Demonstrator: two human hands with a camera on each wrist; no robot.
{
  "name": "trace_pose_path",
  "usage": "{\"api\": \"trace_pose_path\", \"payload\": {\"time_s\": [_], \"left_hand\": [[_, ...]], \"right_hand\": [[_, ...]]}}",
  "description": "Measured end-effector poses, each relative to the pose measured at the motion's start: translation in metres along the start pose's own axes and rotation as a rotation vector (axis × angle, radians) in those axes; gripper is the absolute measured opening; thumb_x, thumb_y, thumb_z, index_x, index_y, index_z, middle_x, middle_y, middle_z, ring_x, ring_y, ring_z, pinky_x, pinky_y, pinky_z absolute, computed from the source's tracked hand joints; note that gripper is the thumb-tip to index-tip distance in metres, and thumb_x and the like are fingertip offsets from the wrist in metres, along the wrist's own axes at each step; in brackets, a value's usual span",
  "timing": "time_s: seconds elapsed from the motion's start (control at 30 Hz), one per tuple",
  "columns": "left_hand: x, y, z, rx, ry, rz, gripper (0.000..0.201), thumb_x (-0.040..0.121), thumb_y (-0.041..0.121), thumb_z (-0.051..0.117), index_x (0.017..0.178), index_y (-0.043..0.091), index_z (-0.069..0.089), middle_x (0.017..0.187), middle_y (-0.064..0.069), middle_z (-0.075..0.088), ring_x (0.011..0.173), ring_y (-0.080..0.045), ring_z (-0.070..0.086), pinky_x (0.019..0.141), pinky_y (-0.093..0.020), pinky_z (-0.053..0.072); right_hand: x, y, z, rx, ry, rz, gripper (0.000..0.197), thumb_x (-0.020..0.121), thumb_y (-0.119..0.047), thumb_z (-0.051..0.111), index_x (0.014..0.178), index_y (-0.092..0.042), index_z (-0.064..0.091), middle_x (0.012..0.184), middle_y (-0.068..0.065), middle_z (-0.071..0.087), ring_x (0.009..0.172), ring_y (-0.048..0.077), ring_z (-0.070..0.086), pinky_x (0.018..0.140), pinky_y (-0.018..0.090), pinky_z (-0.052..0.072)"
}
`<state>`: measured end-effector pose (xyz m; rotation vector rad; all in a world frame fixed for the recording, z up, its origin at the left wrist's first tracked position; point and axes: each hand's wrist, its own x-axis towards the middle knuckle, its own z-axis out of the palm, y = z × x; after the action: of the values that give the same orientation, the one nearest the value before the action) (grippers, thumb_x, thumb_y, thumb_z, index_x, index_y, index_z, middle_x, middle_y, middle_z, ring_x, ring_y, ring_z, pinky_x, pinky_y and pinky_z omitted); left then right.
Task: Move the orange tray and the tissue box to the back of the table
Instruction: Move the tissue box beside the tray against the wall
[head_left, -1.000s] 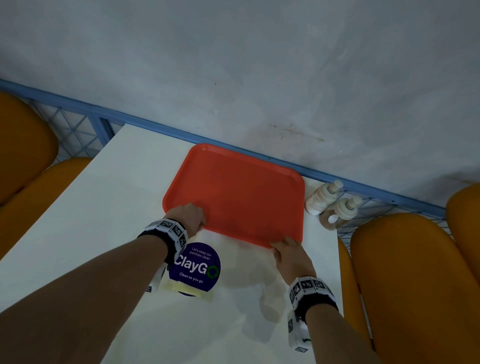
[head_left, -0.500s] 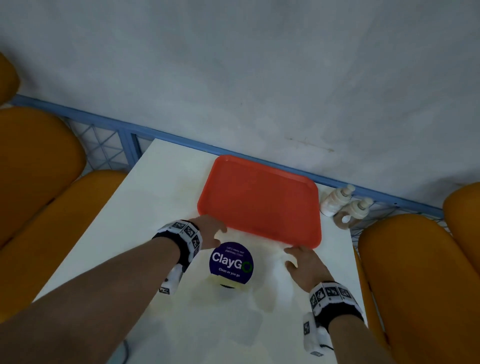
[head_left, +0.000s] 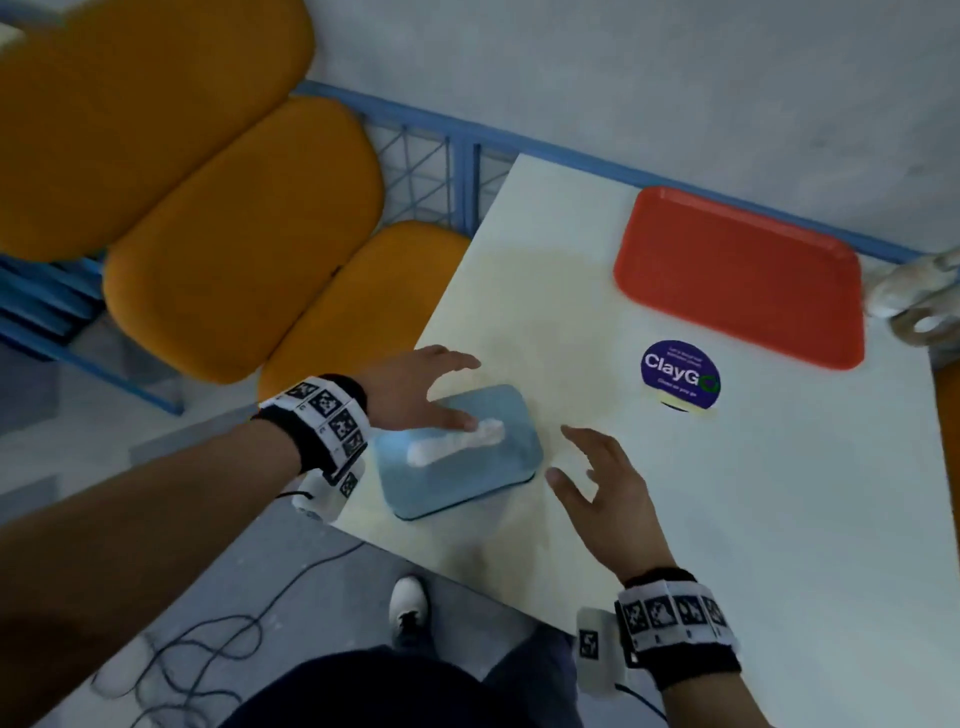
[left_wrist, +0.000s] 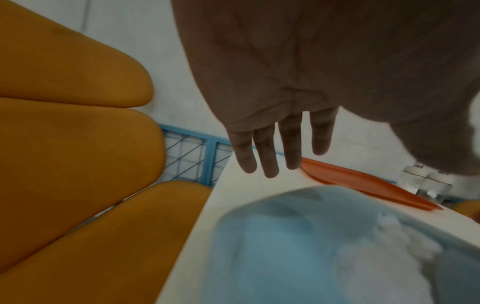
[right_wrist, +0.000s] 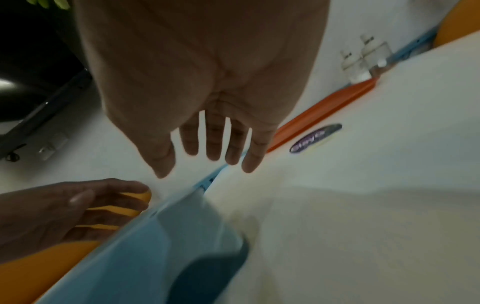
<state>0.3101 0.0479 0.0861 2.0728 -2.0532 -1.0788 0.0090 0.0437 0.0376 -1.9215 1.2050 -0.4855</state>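
We note the left hand (head_left: 415, 387), fingers spread and grasping nothing, over the left end of the tissue box (head_left: 457, 452). The box sits near the table's (head_left: 779, 519) front-left corner, long axis running from near-left to far-right, a white tissue (head_left: 457, 441) protruding from its top slot. Our right hand (head_left: 602, 488) hovers just beside its right end, likewise released. The orange tray (head_left: 743, 275) lies at the back edge, nothing in it.

One desk (head_left: 675, 519) carries one orange tray (head_left: 737, 275), one blue tissue box (head_left: 467, 467), one round sticker (head_left: 680, 374) and two bottles (right_wrist: 363, 57). Three orange seats (head_left: 234, 234) stand beside it. Two hands: left hand (head_left: 410, 389), right hand (head_left: 608, 488).
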Motion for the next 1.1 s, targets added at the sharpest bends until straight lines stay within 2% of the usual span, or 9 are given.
{"api": "trace_pose_path", "payload": {"time_s": [0.1,0.2,0.3,0.37,0.53,0.8,0.87,0.97,1.1], "left_hand": [[-0.039,-0.032,0.017,-0.062,-0.075,-0.032,0.127,0.054,0.081,0.073,0.153,0.039,0.005,0.161,0.004,0.021,0.142,-0.023,0.033,0.112,-0.049,0.037],[-0.055,-0.047,0.041,-0.055,-0.126,0.005,0.143,0.051,0.064,0.088,0.154,0.033,-0.006,0.162,0.000,0.016,0.144,-0.023,0.027,0.115,-0.045,0.035],[-0.055,-0.052,0.065,-0.072,-0.051,0.049,0.141,0.056,0.043,0.093,0.155,0.026,-0.007,0.155,-0.005,0.021,0.139,-0.028,0.030,0.113,-0.045,0.036],[-0.053,-0.053,0.076,-0.110,0.011,0.066,0.140,0.056,0.044,0.092,0.155,0.026,-0.006,0.151,-0.006,0.024,0.135,-0.030,0.032,0.111,-0.049,0.038],[-0.036,-0.053,0.078,-0.149,0.092,0.068,0.141,0.053,0.052,0.089,0.153,0.031,-0.008,0.149,-0.004,0.026,0.132,-0.028,0.035,0.108,-0.052,0.042],[0.042,-0.044,0.014,0.016,0.216,0.008,0.137,0.049,0.063,0.087,0.149,0.035,-0.004,0.148,-0.003,0.037,0.128,-0.028,0.043,0.104,-0.051,0.045],[0.068,-0.041,-0.006,0.049,0.237,-0.013,0.138,0.049,0.063,0.086,0.148,0.036,-0.005,0.147,-0.001,0.039,0.128,-0.028,0.044,0.105,-0.052,0.045],[0.114,-0.037,-0.033,0.009,0.231,-0.039,0.140,0.051,0.060,0.088,0.147,0.040,-0.011,0.149,-0.001,0.037,0.131,-0.029,0.042,0.107,-0.054,0.044],[0.185,-0.034,-0.068,-0.096,0.198,-0.078,0.137,0.052,0.050,0.093,0.149,0.040,-0.004,0.151,-0.007,0.031,0.133,-0.033,0.039,0.108,-0.056,0.042]], "right_hand": [[-0.012,-0.012,0.039,0.150,-0.049,0.188,0.097,0.070,-0.065,0.072,0.147,-0.042,0.018,0.154,-0.015,0.026,0.140,0.008,0.030,0.112,0.044,0.037],[-0.014,-0.018,0.065,0.207,-0.089,0.274,0.123,0.054,-0.070,0.081,0.146,-0.047,0.002,0.157,-0.015,0.020,0.142,0.008,0.025,0.113,0.046,0.034],[-0.008,-0.023,0.075,0.319,-0.048,0.295,0.121,0.046,-0.056,0.092,0.136,-0.059,0.010,0.145,-0.015,0.036,0.132,0.004,0.038,0.108,0.040,0.040],[-0.001,-0.024,0.074,0.333,-0.008,0.284,0.115,0.043,-0.050,0.095,0.128,-0.061,0.018,0.135,-0.020,0.041,0.124,0.000,0.042,0.103,0.036,0.042],[0.028,-0.027,0.055,0.237,-0.053,0.268,0.115,0.042,-0.054,0.094,0.128,-0.055,0.019,0.133,-0.014,0.044,0.121,0.012,0.047,0.104,0.042,0.046],[0.131,-0.033,0.009,0.161,-0.071,0.223,0.120,0.043,-0.060,0.091,0.137,-0.046,0.018,0.133,-0.016,0.045,0.123,0.011,0.047,0.103,0.043,0.046],[0.165,-0.032,-0.005,0.160,-0.083,0.196,0.117,0.043,-0.060,0.091,0.134,-0.049,0.019,0.127,-0.024,0.045,0.122,0.010,0.047,0.102,0.043,0.047],[0.220,-0.027,-0.025,0.163,-0.106,0.161,0.113,0.044,-0.058,0.091,0.132,-0.054,0.019,0.119,-0.039,0.039,0.119,0.007,0.048,0.102,0.042,0.047],[0.297,-0.009,-0.051,0.195,-0.128,0.140,0.112,0.045,-0.050,0.094,0.130,-0.053,0.021,0.120,-0.039,0.041,0.118,0.006,0.049,0.102,0.045,0.047]]}}
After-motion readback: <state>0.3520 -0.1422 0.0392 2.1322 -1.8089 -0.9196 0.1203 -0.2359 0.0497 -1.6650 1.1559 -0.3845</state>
